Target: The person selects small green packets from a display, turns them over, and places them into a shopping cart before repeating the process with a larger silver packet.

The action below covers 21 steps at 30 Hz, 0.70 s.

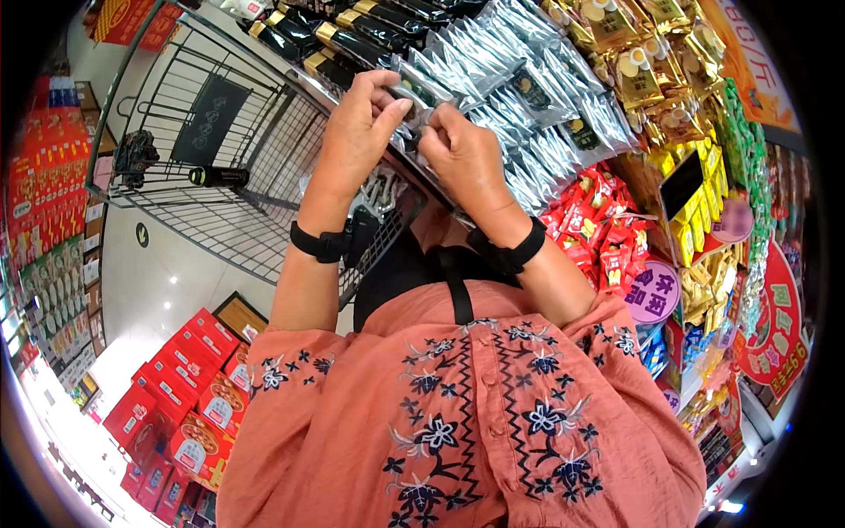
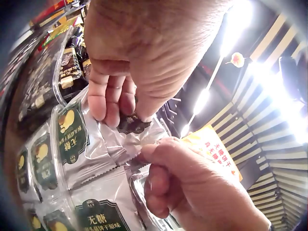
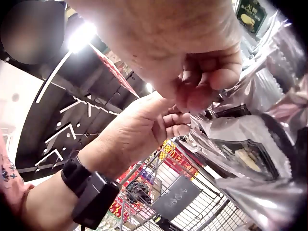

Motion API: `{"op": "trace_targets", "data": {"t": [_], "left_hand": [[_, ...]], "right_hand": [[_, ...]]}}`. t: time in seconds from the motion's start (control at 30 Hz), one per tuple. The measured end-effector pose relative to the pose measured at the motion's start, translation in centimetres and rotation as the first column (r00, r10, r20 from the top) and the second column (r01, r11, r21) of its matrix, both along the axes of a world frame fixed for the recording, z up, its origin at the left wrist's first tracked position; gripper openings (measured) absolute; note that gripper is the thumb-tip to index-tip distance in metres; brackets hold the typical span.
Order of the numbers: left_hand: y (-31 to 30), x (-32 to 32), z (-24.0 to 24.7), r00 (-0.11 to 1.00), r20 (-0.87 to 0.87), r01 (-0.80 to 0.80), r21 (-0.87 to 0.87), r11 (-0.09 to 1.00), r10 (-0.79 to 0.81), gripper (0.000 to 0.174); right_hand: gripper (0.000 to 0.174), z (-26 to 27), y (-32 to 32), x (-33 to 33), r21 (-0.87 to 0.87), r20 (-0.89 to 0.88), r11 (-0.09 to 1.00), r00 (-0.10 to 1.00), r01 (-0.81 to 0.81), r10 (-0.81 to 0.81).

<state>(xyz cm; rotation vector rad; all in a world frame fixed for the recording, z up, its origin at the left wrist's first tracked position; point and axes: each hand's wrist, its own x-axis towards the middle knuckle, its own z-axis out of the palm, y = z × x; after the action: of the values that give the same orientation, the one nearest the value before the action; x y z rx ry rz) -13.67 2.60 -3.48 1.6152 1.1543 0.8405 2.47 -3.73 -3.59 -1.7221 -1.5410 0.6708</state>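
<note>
Both hands meet at a silver packet with a dark label (image 2: 134, 126) at the edge of a display of silver packets (image 1: 528, 97). The left hand (image 1: 354, 132) pinches the packet between thumb and fingers, its fingers over the label in the left wrist view. Close beside it, the right hand (image 1: 466, 158) pinches the packet's crimped end between thumb and curled forefinger, the other fingers folded in. More silver packets with green labels (image 2: 72, 132) lie under and beside the hands. Part of the held packet is hidden by the fingers.
A wire shopping cart (image 1: 255, 132) stands at the left, with a dark bottle (image 1: 218, 177) in it. Black packets with gold ends (image 1: 352, 40) lie beyond the hands. Red packets (image 1: 603, 220) and gold packets (image 1: 647, 75) are at the right. Red boxes (image 1: 180, 370) are stacked at lower left.
</note>
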Motion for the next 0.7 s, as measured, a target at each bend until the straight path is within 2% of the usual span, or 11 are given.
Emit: {"op": "trace_targets", "data": {"t": [0.17,0.37,0.5,0.7], "left_hand": [[0.1,-0.1,-1.2,0.999,-0.035,0.026,0.133,0.991,-0.022,0.041],[-1.4,-1.3,0.3,0.996,0.065,-0.056,-0.027,0.998,0.057,0.045],[-1.7,-1.6,-0.4,0.968,0.174,-0.177,-0.033,0.984,0.180,0.047],[-1.7,-1.1,0.7,0.991,0.043,-0.129,-0.018,0.991,0.129,0.070]], "right_hand": [[0.015,0.0,-0.5,0.1,-0.017,0.006,1.000,1.000,-0.012,0.013],[0.018,1.6,-1.5,1.5,-0.097,-0.096,0.995,0.995,-0.027,0.018],[0.018,2.1,-2.1,2.6,-0.103,-0.165,0.994,0.986,-0.047,0.029],[0.016,2.4,-3.4,3.5,-0.121,-0.220,0.990,0.975,-0.071,0.043]]}}
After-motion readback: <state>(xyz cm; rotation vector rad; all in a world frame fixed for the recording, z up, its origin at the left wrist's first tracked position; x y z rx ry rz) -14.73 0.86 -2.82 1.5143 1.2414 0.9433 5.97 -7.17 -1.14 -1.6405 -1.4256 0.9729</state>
